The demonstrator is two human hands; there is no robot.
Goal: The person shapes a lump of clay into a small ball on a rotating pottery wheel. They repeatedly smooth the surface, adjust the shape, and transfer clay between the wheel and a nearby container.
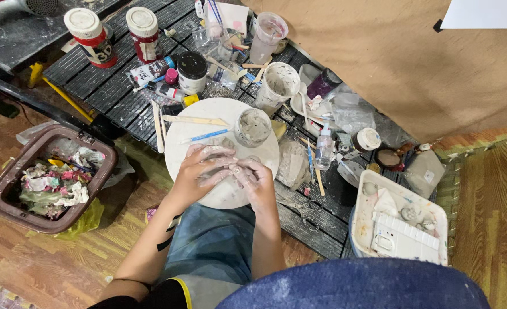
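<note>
Both hands, the left (204, 166) and the right (253, 178), are smeared grey and cupped together over a lump of clay (229, 169); it sits between the palms, fingers curled round it, mostly hidden. The lump rests on a round white board (179, 134). Just beyond the right hand stands a jar (253, 127) of grey slip. Farther off, a crusted cup (278, 84) holds a stick. Left of the left hand, a brown bin (1, 191) is full of crumpled scraps. Right of the right hand, a white tub (363, 212) holds white moulded pieces.
</note>
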